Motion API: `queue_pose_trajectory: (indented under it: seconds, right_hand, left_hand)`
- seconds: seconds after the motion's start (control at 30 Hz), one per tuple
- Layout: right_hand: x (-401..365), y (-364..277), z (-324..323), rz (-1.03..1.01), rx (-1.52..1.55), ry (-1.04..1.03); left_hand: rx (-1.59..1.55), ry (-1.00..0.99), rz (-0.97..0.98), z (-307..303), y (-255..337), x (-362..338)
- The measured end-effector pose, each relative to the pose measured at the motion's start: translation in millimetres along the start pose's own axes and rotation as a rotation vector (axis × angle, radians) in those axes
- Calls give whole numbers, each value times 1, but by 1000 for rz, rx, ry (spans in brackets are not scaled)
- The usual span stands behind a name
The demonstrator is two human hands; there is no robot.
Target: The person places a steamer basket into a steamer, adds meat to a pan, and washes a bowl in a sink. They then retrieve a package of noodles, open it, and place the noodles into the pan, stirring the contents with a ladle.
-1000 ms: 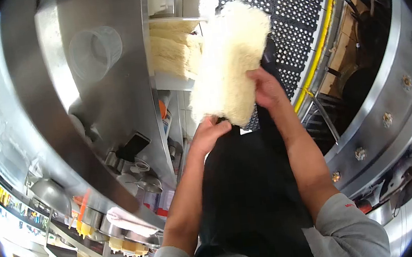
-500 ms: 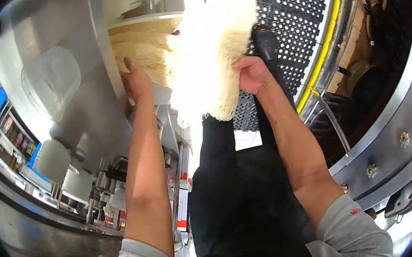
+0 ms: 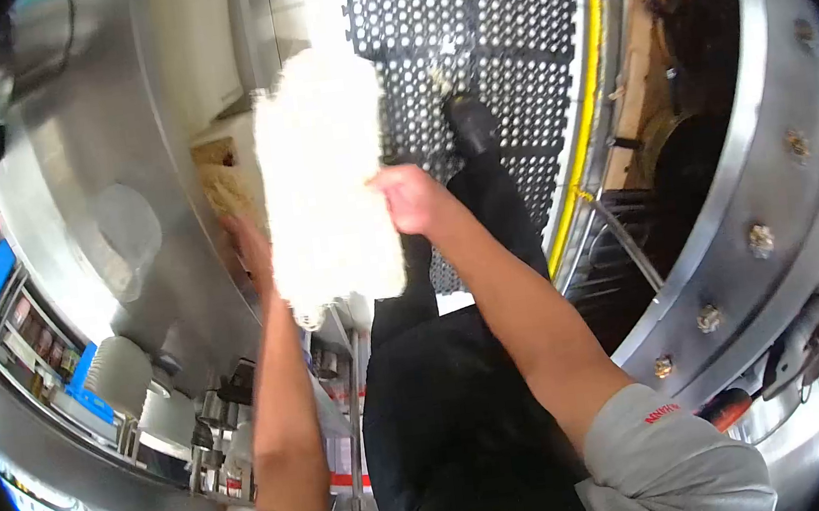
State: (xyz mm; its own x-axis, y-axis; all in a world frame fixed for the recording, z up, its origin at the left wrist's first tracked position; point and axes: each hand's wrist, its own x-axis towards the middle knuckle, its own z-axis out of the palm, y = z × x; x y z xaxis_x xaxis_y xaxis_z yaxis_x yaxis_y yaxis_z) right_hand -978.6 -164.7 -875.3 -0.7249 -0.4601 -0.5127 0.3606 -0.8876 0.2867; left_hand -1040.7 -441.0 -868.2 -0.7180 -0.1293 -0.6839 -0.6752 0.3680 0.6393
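A pale, shaggy slab, brightly overexposed, hangs in front of me; I cannot make out its kind. My right hand is closed on its right edge, thumb on the near face. At the slab's left side is my left hand, blurred and partly covered by the slab, so its grip does not show. Close beyond my left fingers, more yellowish, shaggy material shows in an opening below the steel counter.
To the left runs a steel counter with a translucent tub on it. A black perforated mat covers the floor. On the right, a yellow hose runs beside steel equipment with knobs.
The slab has moved left and nearer with my right hand. My left hand has come back slightly, and the slab now hides much of the material below the counter.
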Motion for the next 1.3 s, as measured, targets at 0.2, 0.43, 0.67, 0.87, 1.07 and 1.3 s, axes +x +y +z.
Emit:
queue_pose_trajectory:
  seconds: [0.2,0.43,0.67,0.87,1.07,1.3]
  right_hand:
    - [-154,-60,150,-294,-303,264]
    - [-273,-45,316,-704,-481,244]
    - [-313,-6,426,-866,-495,-5]
    - [-326,-13,488,-901,-413,-96]
    - [-295,-100,531,-952,-340,-156]
    - [-314,-239,604,-1116,-436,-270]
  left_hand:
    - [-330,-116,-350,35,74,-194]
    - [-238,-869,-197,-17,226,-352]
    - [-665,-833,86,3,357,-361]
    - [-848,-843,181,42,464,-366]
    - [-654,-706,308,107,576,-327]
    - [-477,-678,460,205,763,-294]
